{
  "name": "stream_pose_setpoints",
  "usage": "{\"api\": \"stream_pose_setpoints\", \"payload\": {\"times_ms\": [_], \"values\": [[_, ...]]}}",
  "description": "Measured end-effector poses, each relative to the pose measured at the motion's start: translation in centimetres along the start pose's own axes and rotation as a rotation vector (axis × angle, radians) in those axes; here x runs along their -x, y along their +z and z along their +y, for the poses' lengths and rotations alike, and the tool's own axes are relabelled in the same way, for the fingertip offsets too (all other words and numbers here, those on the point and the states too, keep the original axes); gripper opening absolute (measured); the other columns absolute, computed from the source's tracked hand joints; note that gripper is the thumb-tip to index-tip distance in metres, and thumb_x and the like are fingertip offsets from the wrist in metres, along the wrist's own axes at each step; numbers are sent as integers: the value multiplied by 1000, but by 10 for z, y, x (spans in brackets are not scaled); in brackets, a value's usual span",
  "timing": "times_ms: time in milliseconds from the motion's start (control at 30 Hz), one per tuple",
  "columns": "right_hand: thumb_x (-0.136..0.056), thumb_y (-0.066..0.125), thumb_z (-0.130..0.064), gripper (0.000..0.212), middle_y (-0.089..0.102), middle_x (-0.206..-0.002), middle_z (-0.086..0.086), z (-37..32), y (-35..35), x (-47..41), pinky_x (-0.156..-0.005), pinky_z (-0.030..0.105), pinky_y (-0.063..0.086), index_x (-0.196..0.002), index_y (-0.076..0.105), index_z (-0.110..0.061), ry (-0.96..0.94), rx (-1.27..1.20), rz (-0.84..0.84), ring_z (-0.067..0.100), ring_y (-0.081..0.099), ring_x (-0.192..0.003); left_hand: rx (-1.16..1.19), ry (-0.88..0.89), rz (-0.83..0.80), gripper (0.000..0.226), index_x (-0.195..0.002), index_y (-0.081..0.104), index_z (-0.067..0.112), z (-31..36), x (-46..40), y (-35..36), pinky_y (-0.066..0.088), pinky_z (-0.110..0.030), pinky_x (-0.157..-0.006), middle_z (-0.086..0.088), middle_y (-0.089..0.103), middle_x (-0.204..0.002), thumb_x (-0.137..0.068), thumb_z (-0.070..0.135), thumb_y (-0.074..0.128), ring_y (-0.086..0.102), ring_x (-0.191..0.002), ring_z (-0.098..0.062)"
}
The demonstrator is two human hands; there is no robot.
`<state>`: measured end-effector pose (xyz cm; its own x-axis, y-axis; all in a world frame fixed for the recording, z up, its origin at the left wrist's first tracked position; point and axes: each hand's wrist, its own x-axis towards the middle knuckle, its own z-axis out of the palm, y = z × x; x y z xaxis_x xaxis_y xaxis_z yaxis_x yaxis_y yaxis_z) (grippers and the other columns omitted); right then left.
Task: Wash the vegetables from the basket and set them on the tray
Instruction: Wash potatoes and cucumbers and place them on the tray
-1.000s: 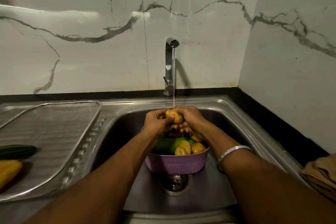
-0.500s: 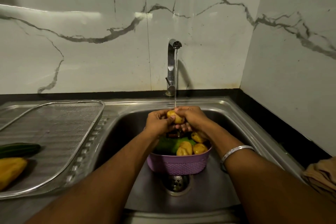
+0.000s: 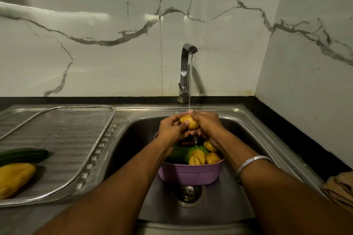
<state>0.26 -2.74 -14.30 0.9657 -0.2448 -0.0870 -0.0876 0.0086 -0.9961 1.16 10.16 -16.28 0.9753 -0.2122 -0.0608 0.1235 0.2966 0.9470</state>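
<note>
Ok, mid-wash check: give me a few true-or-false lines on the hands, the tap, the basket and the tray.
1. Both hands, left hand and right hand, hold one potato under the stream. True.
2. The tap is off. False: water runs from it onto the potato.
3. The purple basket sits inside the sink, with potatoes and something green in it. True.
4. The mesh tray holds only potatoes. False: a dark green vegetable and a yellow vegetable lie on it.
5. The basket is on the tray. False: it stands in the sink, just behind the drain.
</note>
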Motion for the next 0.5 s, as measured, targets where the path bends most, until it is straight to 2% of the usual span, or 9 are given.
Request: {"api": "stream_pose_setpoints", "payload": {"times_ms": [100, 167, 233, 300, 433, 500], "values": [[-104, 54, -19, 24, 71, -90, 18, -2, -2, -5, -42, 18, 45, -122, 71, -17, 32, -68, -75, 12, 59, -50, 106, -15, 49, 25, -117, 66, 6, 4, -2, 0, 62, -29, -70, -16, 71, -108, -98, -5, 56, 72, -85, -25], [-104, 52, -14, 23, 68, -89, 18, -5, -4, -7, -43, 19, 44, -120, 69, -12, 76, -152, -89, 14, 56, -52, 178, -40, 61, 25, -120, 64, 3, 5, -6, 1, 62, -30, -70, -20, 68, -112, -98, -5, 55, 71, -83, -26], [-99, 62, -18, 19, 65, -77, 14, -5, -4, -7, -38, 19, 40, -111, 68, -5, 111, -166, -37, 14, 53, -48, 198, -57, 36, 27, -122, 64, 2, 5, -6, 2, 63, -32, -74, -23, 67, -119, -98, -6, 54, 71, -88, -28], [-92, 72, -24, 25, 65, -68, 10, -4, -4, -7, -36, 19, 39, -103, 69, -3, 114, -127, 46, 11, 52, -44, 191, -70, 5, 23, -116, 66, 3, 5, -4, 3, 62, -35, -80, -22, 67, -120, -98, -5, 54, 71, -95, -29], [-84, 81, -33, 35, 61, -62, 9, -5, -3, -8, -34, 18, 36, -96, 69, -3, 142, -191, 152, 10, 47, -36, 163, -23, -36, 25, -119, 64, 6, 3, -1, 5, 61, -36, -85, -16, 70, -116, -98, -3, 56, 71, -99, -26], [-83, 83, -34, 35, 58, -62, 9, -8, -2, -8, -33, 16, 34, -93, 67, -5, 174, -263, 153, 9, 44, -34, 167, -5, -23, 25, -119, 64, 8, 3, -2, 7, 62, -35, -84, -15, 71, -118, -98, -3, 56, 72, -100, -26]]}}
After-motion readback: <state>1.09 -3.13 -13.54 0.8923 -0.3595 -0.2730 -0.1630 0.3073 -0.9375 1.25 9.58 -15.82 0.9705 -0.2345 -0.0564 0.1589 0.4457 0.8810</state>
